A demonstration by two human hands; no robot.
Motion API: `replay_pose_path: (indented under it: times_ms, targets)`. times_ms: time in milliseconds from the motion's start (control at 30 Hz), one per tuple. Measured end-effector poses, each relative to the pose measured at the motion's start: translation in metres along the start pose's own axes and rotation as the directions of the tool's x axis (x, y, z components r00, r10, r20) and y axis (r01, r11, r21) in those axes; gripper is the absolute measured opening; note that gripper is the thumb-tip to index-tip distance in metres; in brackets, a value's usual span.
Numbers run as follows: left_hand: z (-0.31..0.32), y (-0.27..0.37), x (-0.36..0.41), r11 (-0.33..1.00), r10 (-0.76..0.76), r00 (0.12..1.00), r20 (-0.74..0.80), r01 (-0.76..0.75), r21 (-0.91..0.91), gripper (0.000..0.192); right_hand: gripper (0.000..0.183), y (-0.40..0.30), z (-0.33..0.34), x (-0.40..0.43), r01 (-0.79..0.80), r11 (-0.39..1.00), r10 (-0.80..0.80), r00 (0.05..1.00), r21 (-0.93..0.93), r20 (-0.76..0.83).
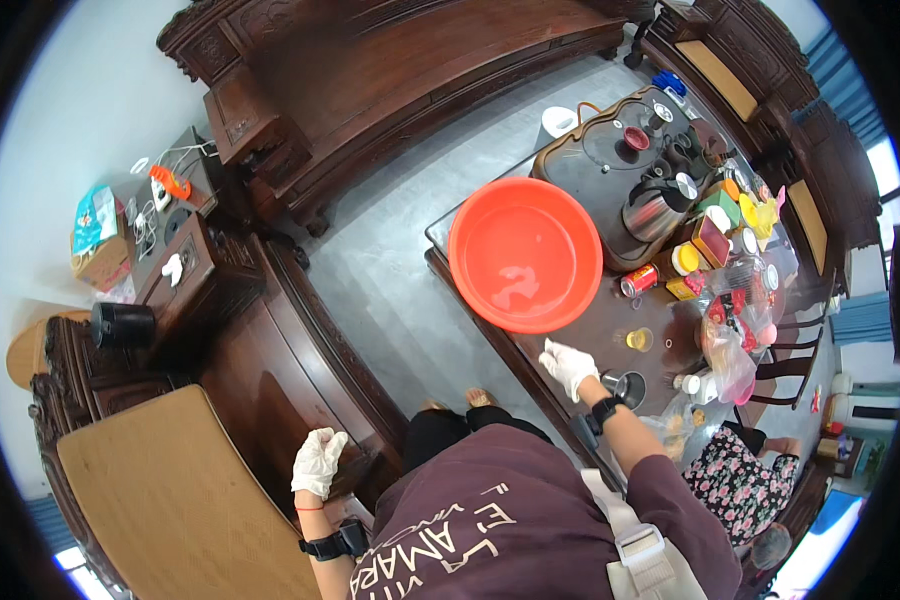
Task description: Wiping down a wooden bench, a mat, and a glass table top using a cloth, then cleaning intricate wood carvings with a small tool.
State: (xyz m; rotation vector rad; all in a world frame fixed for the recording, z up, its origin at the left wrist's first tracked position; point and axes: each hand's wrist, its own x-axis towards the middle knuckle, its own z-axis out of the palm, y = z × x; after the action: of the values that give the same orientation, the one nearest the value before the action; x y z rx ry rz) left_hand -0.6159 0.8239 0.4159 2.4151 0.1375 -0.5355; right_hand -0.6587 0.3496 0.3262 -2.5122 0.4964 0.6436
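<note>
My right hand, in a white glove, hovers near the front edge of the dark wooden table. Its fingers are loosely bent, and I see nothing in them. Just beyond it stands a wide orange-red plastic basin; a shiny patch on its bottom looks like a little water or a reflection. Close to my right wrist is a stainless steel cup. My left hand, also gloved in white, hangs over the wooden bench seat, fingers loosely curled with no object visible.
A tea tray holds a steel kettle. Nearby are a red drink can, a small glass of yellow liquid and plastic bags. A person in a floral top sits at the right. A carved sofa stands across the floor.
</note>
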Motion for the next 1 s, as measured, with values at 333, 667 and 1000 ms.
replay_pose_path:
  times_ms: [333,667,1000]
  targets:
    - [-0.051,-0.031,0.115,0.972,-0.045,0.992,0.12,0.016,0.235,0.042,0.048,-0.097,0.01,0.047,-0.046,0.986,0.09,0.956,-0.161,0.279]
    - [-0.113,-0.039,0.266,0.932,0.04,0.985,0.17,-0.098,0.349,0.04,0.043,-0.204,-0.026,0.117,0.018,0.991,-0.017,1.0,0.132,-0.009]
    - [-0.126,0.049,0.394,0.947,0.088,0.943,0.321,-0.18,0.268,0.038,0.046,-0.23,-0.074,0.23,-0.085,0.995,0.084,0.996,0.043,0.037]
